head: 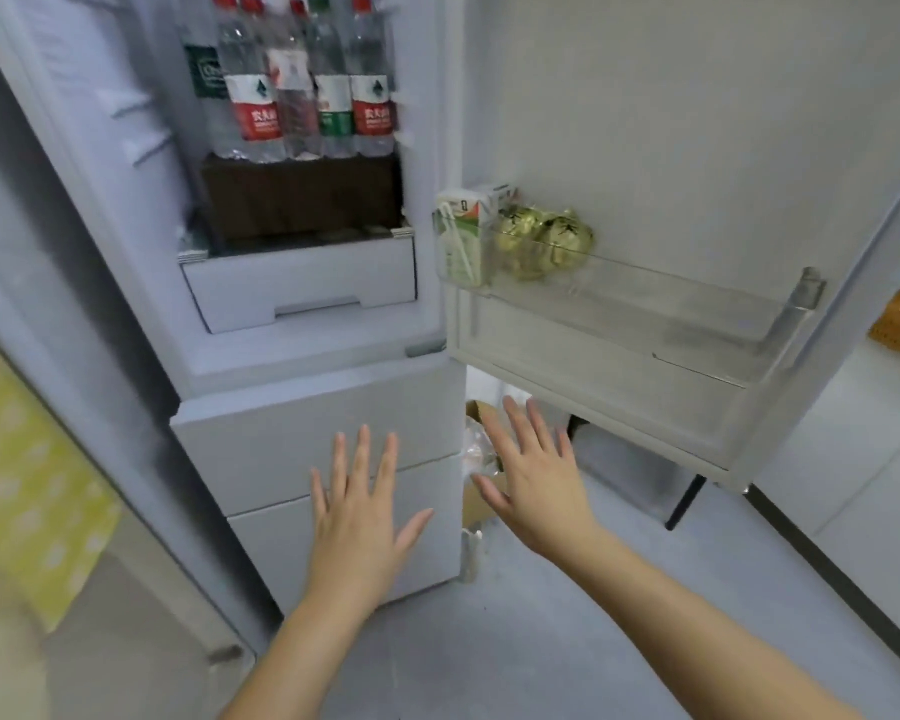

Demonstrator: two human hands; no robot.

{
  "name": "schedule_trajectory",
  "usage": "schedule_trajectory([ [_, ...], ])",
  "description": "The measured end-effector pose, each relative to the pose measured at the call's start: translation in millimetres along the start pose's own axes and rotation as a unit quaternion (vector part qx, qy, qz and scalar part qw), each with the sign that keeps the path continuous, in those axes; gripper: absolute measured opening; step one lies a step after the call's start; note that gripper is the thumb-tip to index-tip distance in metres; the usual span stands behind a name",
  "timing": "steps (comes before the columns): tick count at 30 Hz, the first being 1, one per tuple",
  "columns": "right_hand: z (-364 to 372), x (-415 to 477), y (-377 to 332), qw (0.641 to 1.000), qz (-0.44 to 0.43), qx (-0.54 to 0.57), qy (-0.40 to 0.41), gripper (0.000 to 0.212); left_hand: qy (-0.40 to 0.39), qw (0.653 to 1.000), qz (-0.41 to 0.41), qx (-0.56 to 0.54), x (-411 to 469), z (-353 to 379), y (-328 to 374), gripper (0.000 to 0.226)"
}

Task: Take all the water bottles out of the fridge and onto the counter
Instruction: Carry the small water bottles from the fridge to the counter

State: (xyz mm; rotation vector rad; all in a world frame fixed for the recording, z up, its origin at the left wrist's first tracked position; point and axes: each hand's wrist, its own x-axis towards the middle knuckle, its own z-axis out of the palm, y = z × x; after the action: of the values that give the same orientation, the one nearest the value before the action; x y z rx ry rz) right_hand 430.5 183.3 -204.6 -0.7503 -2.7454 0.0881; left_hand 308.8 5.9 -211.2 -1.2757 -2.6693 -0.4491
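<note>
None of the clear plastic water bottles point(302, 96) seems to have left the white fridge point(323, 423) yet. At least five stand packed together on a dark brown box point(302, 200) inside, upright, long axes vertical, caps pointing up. The left hand point(357, 517) and right hand point(536, 485) hover well below them, fingers spread straight, released, holding nothing. Every bottle is yet to reach the worktop.
</note>
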Motion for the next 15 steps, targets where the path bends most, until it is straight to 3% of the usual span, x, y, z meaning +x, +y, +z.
schedule_trajectory([
  [6,41,111,-30,0.997,-0.057,0.032,-0.041,0.071,0.021,0.996,-0.085,0.028,63,-5,-62,0.089],
  [15,42,276,-88,0.990,-0.096,0.098,0.019,0.069,0.083,0.983,-0.155,0.046,176,-33,-127,0.084],
])
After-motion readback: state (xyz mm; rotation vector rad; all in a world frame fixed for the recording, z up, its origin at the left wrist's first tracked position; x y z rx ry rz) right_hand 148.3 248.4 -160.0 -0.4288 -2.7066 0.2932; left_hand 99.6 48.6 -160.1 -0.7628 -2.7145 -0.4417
